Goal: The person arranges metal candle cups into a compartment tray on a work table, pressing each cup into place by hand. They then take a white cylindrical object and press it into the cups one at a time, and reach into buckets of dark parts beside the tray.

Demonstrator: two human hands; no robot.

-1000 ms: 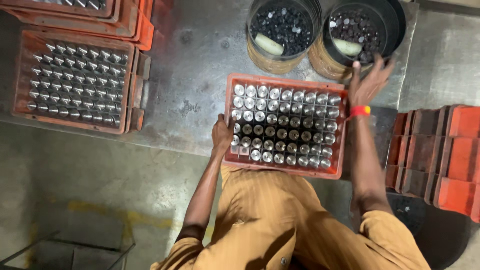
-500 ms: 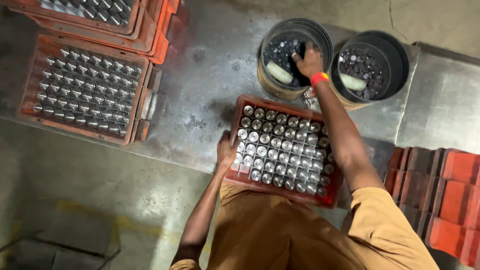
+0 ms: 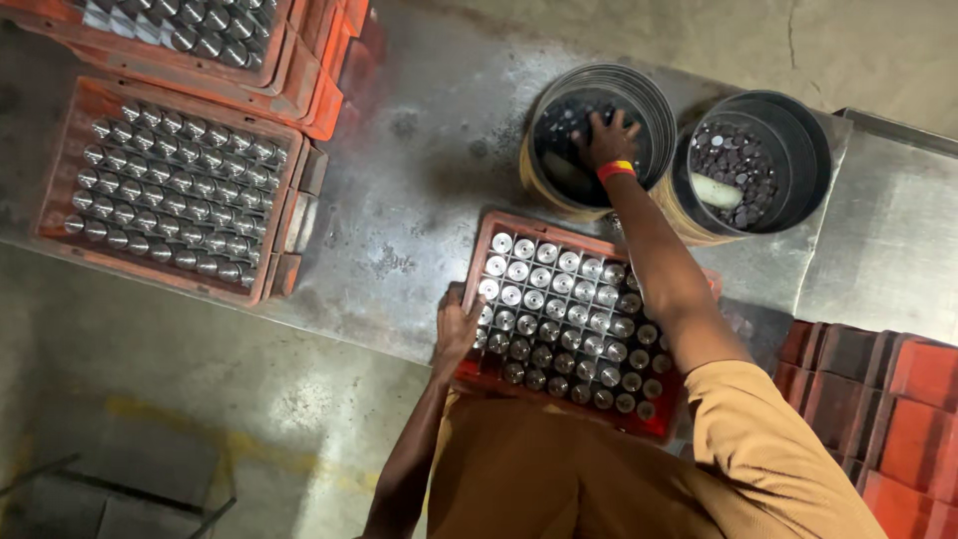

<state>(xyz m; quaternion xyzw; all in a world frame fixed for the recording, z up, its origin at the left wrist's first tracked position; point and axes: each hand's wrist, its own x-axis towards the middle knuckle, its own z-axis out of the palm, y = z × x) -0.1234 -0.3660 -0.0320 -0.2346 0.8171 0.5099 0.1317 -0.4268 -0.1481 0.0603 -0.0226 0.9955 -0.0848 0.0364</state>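
Note:
An orange crate (image 3: 487, 232) full of upright shiny metal cylinders lies on the steel table in front of me. My left hand (image 3: 457, 329) grips the crate's left edge. My right hand (image 3: 606, 140), with a red and yellow band at the wrist, reaches into the left black bucket (image 3: 654, 100). Its fingers are spread over the small dark metal pieces inside. I cannot see anything held in that hand. My right arm crosses above the crate's upper right part.
A second black bucket (image 3: 810, 150) of metal discs stands to the right of the first. Two more orange crates (image 3: 284, 205) of cylinders lie at the left, one (image 3: 309, 75) at the top edge. Stacked orange crates (image 3: 888, 399) stand at the lower right. The grey floor (image 3: 150, 399) lies below the table's edge.
My right hand has moved from the right bucket's rim over to the left bucket and gone deeper into it. My left hand has stayed on the crate's edge.

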